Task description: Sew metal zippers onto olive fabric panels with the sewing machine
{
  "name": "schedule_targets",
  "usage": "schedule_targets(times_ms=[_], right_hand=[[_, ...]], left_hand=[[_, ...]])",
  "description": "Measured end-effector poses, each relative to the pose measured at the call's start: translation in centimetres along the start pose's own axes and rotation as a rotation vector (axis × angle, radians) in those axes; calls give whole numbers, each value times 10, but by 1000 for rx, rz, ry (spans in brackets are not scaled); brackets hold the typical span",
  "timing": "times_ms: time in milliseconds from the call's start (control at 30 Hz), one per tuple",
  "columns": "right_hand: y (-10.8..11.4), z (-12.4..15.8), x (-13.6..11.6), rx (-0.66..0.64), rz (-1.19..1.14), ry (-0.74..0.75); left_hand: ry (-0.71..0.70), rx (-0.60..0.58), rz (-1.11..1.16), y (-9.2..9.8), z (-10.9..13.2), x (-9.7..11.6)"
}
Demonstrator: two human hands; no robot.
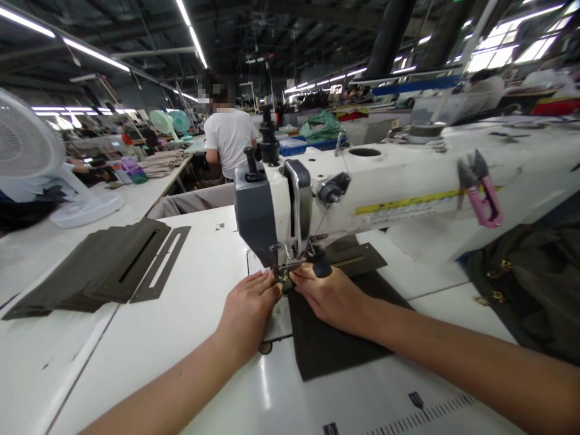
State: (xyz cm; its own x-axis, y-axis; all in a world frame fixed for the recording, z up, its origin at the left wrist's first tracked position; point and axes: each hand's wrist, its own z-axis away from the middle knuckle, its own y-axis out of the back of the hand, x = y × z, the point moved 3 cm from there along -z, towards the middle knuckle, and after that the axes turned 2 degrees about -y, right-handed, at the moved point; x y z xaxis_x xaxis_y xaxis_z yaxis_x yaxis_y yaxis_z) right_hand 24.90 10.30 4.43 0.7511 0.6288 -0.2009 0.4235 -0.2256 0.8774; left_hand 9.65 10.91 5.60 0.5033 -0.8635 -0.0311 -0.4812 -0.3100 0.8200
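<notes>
A white sewing machine (290, 211) with a dark grey head cover stands before me. Under its presser foot (284, 272) runs the edge of a dark olive fabric panel (335, 344), which spreads to the right and towards me. My right hand (328, 293) has its fingers closed on the panel just right of the foot. To the left of the foot, my left hand (251, 305) has its fingers pressed together with the tips at the needle; what lies under them is hidden. A slotted piece with a yellow strip (357, 261) lies behind my right hand.
Left on the white table (181, 344) lies a stack of dark slotted panels (104, 260), with a cut-out frame piece (161, 266) beside it. A white fan (81, 193) stands behind. Pink-handled snips (484, 196) hang on the machine arm. Dark bags (539, 284) lie right. A person (230, 142) is ahead.
</notes>
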Motion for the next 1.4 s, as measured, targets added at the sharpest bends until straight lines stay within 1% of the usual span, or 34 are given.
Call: schedule_targets(times_ms=[167,300,467,667,867,1067,1300,1400], right_hand=[[-1,-4,3,-6,-2,27],[1,-4,2,43,11,47],[0,-5,2,66,25,52],[-1,-5,2,81,-8,44],[0,-5,3,58,-10,33],[3,-1,2,115,-51,51],[-1,2,4,139,-71,44],[-3,0,6,123,-40,5]], left_hand=[[-2,27,7,-1,-3,-3],[14,36,2,-2,-2,-4],[23,24,12,-1,-1,-5],[27,65,14,1,-2,-4],[20,34,-5,2,-2,-5],[3,27,-7,4,0,-1],[32,9,6,2,2,1],[47,-3,22,1,3,-2]])
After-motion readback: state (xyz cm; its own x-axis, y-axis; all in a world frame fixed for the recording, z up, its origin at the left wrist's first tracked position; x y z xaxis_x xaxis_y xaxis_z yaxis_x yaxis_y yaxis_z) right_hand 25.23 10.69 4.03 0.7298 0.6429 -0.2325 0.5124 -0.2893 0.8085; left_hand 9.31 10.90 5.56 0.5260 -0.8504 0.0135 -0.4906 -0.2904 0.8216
